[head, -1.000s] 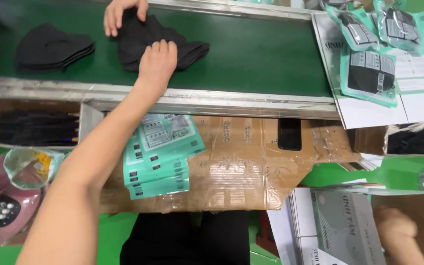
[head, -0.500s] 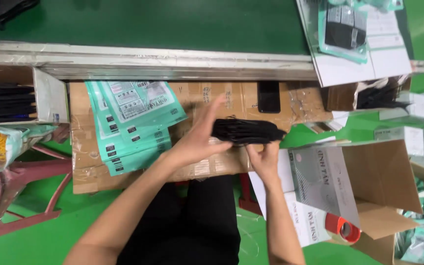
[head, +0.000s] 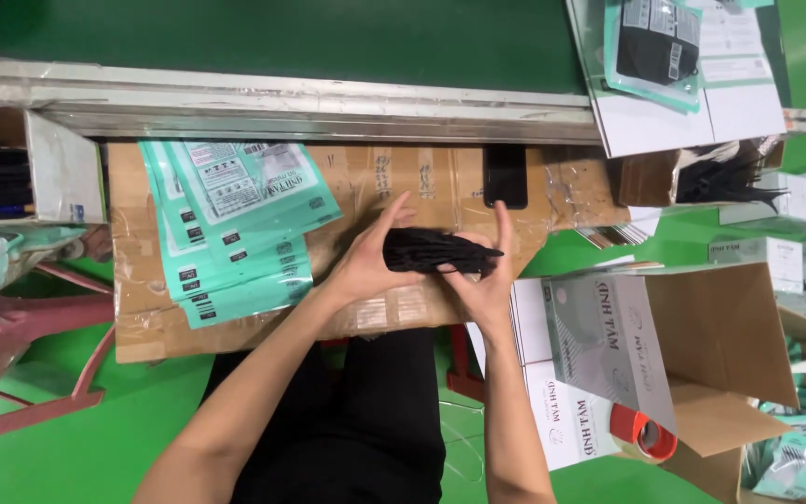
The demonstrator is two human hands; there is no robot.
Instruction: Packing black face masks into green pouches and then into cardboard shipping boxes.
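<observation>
left hand (head: 366, 263) and right hand (head: 479, 280) both grip stack of black masks (head: 436, 252) | risk: loose edges slip, stack fans apart over cardboard table (head: 422, 187)

Bright, even overhead light; sharp picture.
Soft glare on the silver metal conveyor rail (head: 282, 98) at the far side; faint shadows, slight blur at edges.

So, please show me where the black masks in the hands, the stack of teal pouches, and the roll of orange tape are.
black masks (head: 436, 252): head view, middle of the folded bundle between both hands.
stack of teal pouches (head: 235, 224): head view, centre of the fanned stack on the cardboard.
roll of orange tape (head: 644, 436): head view, its outer side.
</observation>
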